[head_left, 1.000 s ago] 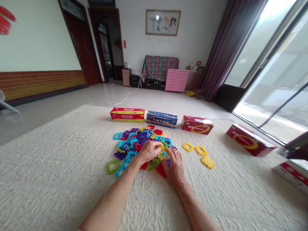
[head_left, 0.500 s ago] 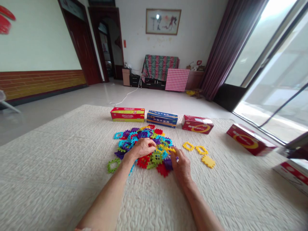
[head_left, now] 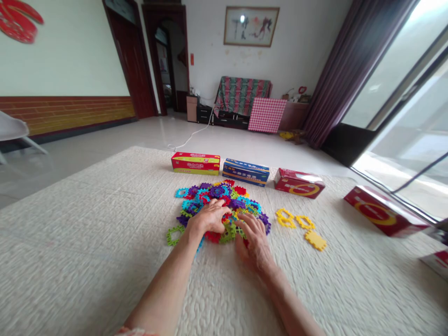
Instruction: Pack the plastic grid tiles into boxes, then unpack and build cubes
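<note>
A heap of coloured interlocking plastic tiles (head_left: 217, 198) lies on a cream quilted mat (head_left: 87, 242). My left hand (head_left: 207, 220) rests on the near side of the heap, fingers spread over purple and red tiles. Beside it, my right hand (head_left: 255, 238) lies flat with its fingers stretched onto green and purple tiles at the heap's near right edge. Neither hand holds a tile. A green frame tile (head_left: 174, 235) sits alone left of my left wrist. A small group of yellow tiles (head_left: 304, 226) lies apart to the right of the heap.
Behind the heap stand a red and yellow box (head_left: 195, 163), a blue box (head_left: 245, 171) and a red box (head_left: 299, 183) in a row. Another red box (head_left: 385, 215) lies at the right near the glass door. A white chair (head_left: 14, 133) stands far left.
My right hand pinched a yellow tile half a second ago; now it is back on the heap, flat and holding nothing. My left hand has opened from a pinch. The view has shifted slightly.
</note>
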{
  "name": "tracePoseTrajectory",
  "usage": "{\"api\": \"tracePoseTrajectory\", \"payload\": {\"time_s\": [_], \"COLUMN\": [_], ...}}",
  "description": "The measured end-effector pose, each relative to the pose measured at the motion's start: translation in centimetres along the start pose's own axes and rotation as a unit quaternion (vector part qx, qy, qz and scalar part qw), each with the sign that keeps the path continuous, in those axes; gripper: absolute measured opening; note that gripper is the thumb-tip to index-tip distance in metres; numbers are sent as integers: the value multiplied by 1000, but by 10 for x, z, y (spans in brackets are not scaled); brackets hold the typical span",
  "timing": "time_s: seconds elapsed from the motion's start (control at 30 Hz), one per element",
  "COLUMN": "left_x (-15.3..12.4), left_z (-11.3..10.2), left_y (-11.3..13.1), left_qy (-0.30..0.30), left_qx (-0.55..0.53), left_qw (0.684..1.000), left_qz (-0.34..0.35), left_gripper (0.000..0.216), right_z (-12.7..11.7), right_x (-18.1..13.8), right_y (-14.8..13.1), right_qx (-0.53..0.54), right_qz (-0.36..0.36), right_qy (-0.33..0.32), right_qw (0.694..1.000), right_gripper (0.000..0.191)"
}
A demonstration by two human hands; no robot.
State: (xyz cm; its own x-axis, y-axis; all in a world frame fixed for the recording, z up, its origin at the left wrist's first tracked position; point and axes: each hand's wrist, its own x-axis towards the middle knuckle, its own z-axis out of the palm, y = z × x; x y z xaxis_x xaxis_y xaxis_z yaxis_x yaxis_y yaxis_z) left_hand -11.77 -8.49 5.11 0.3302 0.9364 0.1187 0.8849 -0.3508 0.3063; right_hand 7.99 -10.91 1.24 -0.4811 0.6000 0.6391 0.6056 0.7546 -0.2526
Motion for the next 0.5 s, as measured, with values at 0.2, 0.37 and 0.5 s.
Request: {"api": "tracePoseTrajectory", "payload": {"time_s": [0.2, 0.37, 0.5], "left_x": [-2, -4, -3], "left_z": [-7, -15, -15], "left_y": [-12, -11, -10], "left_qy": [-44, -96, -76], "left_qx": [11, 21, 30], "left_qw": [998, 993, 994], "left_qz": [-48, -70, -75], "left_gripper": [68, 59, 48], "right_z": [7, 10, 16], "right_x": [28, 31, 21], "right_y": [-26, -28, -27], "right_qx": [-32, -48, -48], "right_qz": [10, 84, 90], "right_qy": [-100, -137, -130], "right_qw": [994, 986, 986], "right_gripper": [25, 29, 37]}}
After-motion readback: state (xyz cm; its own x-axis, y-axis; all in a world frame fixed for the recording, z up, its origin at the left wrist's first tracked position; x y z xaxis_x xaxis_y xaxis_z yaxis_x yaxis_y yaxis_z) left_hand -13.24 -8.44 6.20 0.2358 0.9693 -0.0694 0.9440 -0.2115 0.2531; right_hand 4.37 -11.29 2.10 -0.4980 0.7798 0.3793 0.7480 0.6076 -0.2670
